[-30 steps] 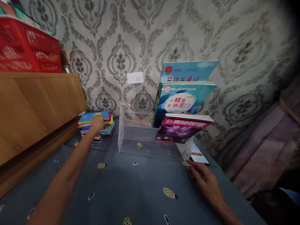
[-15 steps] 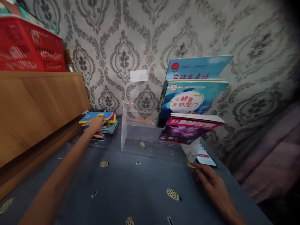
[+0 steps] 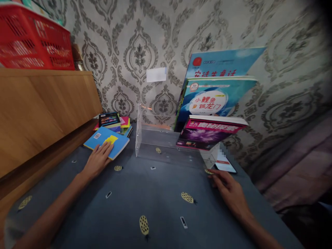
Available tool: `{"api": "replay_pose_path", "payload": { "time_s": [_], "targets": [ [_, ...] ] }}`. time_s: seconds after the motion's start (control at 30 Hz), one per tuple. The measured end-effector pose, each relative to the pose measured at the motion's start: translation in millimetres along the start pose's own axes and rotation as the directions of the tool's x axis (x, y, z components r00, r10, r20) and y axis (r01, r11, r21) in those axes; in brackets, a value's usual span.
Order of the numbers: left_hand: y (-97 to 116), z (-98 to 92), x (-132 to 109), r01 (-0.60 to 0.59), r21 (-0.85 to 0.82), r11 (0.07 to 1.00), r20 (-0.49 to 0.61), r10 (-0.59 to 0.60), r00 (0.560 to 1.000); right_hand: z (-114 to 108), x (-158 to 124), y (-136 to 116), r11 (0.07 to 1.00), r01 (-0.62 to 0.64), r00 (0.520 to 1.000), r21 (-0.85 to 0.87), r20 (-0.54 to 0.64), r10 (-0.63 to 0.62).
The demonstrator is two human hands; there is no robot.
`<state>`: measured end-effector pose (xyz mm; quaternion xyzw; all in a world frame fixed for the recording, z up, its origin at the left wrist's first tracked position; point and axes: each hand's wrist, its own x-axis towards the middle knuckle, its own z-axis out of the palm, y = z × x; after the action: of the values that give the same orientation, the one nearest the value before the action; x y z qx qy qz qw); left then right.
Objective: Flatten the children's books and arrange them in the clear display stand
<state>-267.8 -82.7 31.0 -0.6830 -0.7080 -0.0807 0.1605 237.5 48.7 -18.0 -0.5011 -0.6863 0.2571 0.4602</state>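
Observation:
My left hand (image 3: 98, 157) grips a blue book (image 3: 94, 138) with a yellow patch and a barcode, its fingers flat on the cover and its thumb hidden. The book lies tilted at the front of a pile of books (image 3: 109, 120). At the front right corner of a clear acrylic book rack (image 3: 138, 135), my right hand (image 3: 230, 190) has its fingertips closed together on the edge. Leaning in the rack's right side are a purple book (image 3: 204, 133), a teal book (image 3: 220, 97) and a taller blue book (image 3: 225, 62).
A phone (image 3: 225, 164) lies right of the rack. On the left, a red plastic basket (image 3: 36, 41) sits on a wooden cabinet (image 3: 46, 103). Patterned wallpaper (image 3: 140, 52) covers the wall behind. The dark blue tablecloth (image 3: 124, 211) has pineapple prints.
My left hand has drawn the blue book off the pile towards me, uncovering a dark book beneath. The view has tilted slightly down. My right hand stays at the rack's corner.

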Motion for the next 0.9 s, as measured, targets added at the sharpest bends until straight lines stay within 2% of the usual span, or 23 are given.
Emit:
{"api": "replay_pose_path", "payload": {
  "time_s": [0.1,0.17,0.27,0.37,0.4,0.47,0.53,0.57,0.6,0.73,0.9],
  "targets": [
    [19,7.7,-65,-0.107,-0.073,0.992,0.035,0.109,0.993,1,-1,2,1.0,-0.015,1.0,0.009,-0.001,0.015],
    [30,6.5,-100,-0.178,-0.128,0.976,0.075,0.188,0.979,2,-1,3,0.999,-0.03,0.999,0.012,0.013,0.03],
    [33,-2.8,-124,-0.189,-0.227,0.955,0.145,0.225,0.964,3,-2,6,0.999,-0.049,0.999,0.023,0.024,0.049],
    [19,-8.3,-117,-0.134,-0.351,0.927,0.221,0.221,0.95,4,-2,9,0.997,-0.059,0.998,0.048,0.018,0.058],
    [12,-7.2,-111,-0.083,-0.363,0.928,0.24,0.179,0.954,5,-2,9,0.997,-0.061,0.998,0.054,0.018,0.06],
    [0,0.1,-97,0.14,-0.272,0.952,0.262,-0.066,0.963,6,-3,10,0.996,-0.064,0.998,0.059,0.019,0.063],
    [-7,11.8,-86,0.377,-0.134,0.916,0.272,-0.332,0.903,7,-3,10,0.996,-0.061,0.998,0.068,0.015,0.06],
    [-9,17.9,-82,0.436,-0.091,0.896,0.266,-0.399,0.877,7,-4,10,0.996,-0.057,0.998,0.071,0.015,0.056],
    [-9,23.5,-81,0.451,-0.074,0.89,0.256,-0.42,0.871,7,-4,9,0.996,-0.051,0.999,0.072,0.017,0.05],
    [-1,34.5,-82,0.321,-0.121,0.939,0.2,-0.294,0.935,7,-4,7,0.999,-0.013,0.998,0.037,0.059,0.01],
    [30,30.6,-74,0.163,-0.2,0.966,0.228,-0.116,0.967,8,-6,4,1.0,0.017,0.996,-0.016,0.086,-0.015]
  ]
}}
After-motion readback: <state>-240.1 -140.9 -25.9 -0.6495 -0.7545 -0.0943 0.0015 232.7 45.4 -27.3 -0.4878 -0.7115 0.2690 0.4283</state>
